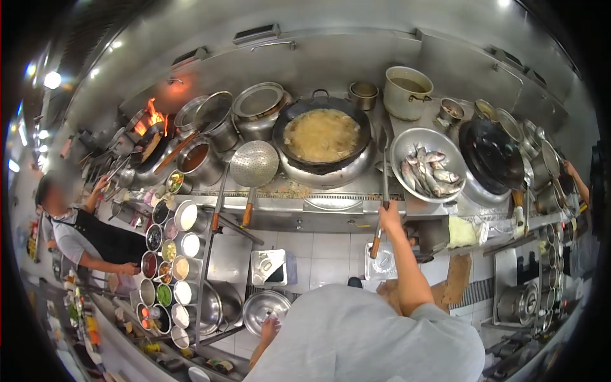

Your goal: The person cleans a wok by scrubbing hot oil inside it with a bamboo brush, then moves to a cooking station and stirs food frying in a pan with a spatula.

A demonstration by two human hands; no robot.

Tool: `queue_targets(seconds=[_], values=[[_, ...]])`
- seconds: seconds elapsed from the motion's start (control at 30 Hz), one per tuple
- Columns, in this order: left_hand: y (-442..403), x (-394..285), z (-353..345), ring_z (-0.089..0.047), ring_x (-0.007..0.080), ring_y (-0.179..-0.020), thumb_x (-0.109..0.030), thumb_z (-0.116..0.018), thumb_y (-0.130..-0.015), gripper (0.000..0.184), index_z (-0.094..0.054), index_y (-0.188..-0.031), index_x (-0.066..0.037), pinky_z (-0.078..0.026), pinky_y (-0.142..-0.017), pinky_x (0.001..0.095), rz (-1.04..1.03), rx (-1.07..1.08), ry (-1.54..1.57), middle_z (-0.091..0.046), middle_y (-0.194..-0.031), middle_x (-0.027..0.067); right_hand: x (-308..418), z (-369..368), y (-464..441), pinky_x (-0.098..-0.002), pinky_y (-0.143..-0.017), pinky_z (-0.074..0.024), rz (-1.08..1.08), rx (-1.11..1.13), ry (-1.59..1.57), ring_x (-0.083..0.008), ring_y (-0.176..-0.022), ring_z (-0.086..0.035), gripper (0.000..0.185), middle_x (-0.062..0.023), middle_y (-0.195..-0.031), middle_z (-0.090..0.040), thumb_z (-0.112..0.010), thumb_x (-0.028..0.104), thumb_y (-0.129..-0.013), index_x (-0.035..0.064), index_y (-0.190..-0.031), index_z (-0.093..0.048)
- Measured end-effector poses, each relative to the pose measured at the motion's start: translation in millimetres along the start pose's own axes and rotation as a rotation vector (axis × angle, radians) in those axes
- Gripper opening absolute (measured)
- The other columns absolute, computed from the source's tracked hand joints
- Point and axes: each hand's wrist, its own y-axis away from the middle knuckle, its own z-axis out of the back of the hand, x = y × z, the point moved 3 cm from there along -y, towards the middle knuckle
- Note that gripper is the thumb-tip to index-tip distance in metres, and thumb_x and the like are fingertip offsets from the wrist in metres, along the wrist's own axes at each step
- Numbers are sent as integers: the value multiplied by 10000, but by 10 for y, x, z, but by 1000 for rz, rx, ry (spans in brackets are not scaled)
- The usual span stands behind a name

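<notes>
My right hand is closed round the long handle of a wok utensil with a wooden end. It lies lengthwise between the big wok and the fish bowl; its head, at the far end, is too small to name. At lower left my left hand is closed at the rim of a metal bowl, its fingers reaching over the inside. Ahead, a large black wok holds bubbling yellowish oil. Several whole silver fish lie in a perforated metal bowl right of the utensil.
A skimmer rests left of the wok, near a pot of brown sauce. Flames rise from another wok at far left, beside a co-worker. Several seasoning tubs stand left. Another black wok sits right.
</notes>
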Motion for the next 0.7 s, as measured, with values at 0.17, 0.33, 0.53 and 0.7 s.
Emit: queue_targets(seconds=[0.17,0.33,0.53,0.7], values=[[522,-244,-579,-551,145,-598,-181,-549,-894,163,-583,-956,-35,-450,-503,244,-106,-196,-650,-566,-709,47,-594,-102,-375,-379,-439,-470,479,-185,260,-283,-523,-619,485,-194,-871,-628,-549,184,-865,23,-1280,-357],[853,-102,-645,-494,73,-609,-202,-552,-916,221,-589,-1015,-8,-392,-502,212,-117,-196,-583,-558,-718,20,-10,174,-144,-376,-570,-488,152,27,-189,-245,-629,-599,473,-113,-843,-586,-562,190,-874,23,-1276,-378],[977,51,-611,-545,101,-658,-227,-560,-913,246,-595,-1022,-10,-423,-535,220,-96,-242,-616,-596,-780,42,241,526,-566,-311,-642,-478,386,-138,-52,-157,-691,-562,402,-59,-877,-582,-623,203,-852,60,-1205,-494],[729,-6,-654,-567,118,-675,-245,-564,-907,259,-596,-1036,-23,-442,-545,236,-109,-176,-810,-606,-799,48,578,989,-425,-400,-878,-456,373,-86,198,-374,-1016,-595,534,-229,-1076,-613,-648,165,-780,26,-1262,-467]])
